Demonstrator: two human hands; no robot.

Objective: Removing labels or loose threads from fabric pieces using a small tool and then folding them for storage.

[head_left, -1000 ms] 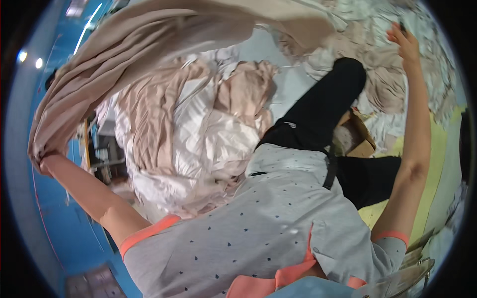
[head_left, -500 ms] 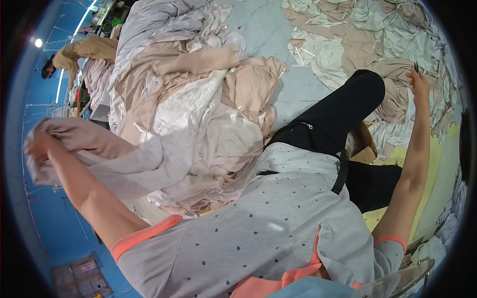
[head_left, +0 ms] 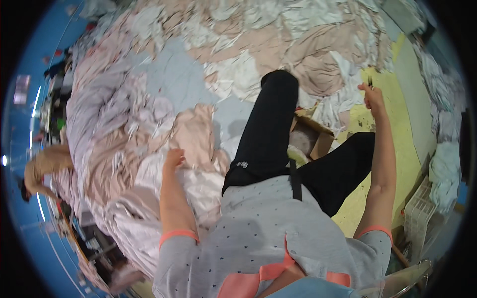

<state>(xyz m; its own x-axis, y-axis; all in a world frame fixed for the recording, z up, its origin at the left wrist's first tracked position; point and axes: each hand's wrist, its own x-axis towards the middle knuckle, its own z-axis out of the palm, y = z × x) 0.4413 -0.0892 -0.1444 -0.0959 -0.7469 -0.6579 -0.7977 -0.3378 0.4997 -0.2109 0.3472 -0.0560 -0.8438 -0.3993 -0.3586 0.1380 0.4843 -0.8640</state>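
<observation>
Taking the middle of the view as the dial, the bare left hand (head_left: 174,157) is at 9 o'clock, its forearm rising almost straight toward 12 with the fingers bent over toward 3. I cannot tell whether it grips anything or touches the heap of crumpled white and peach cloth (head_left: 195,130) around it, which spreads from 8 to 10 o'clock.

The right hand (head_left: 374,98) is at 2 o'clock, well out from the body, the arm slightly bent at the elbow. Its fingers are folded narrowly around a small, dark, pointed tool (head_left: 370,81), whose tip points toward 12. Beneath this hand lies a yellow floor covering (head_left: 385,149).

An open brown cardboard box (head_left: 324,143) sits at 3 o'clock, between the person's black-trousered legs (head_left: 268,119). More rumpled peach and white fabric (head_left: 318,74) covers the floor from 11 to 1 o'clock.
</observation>
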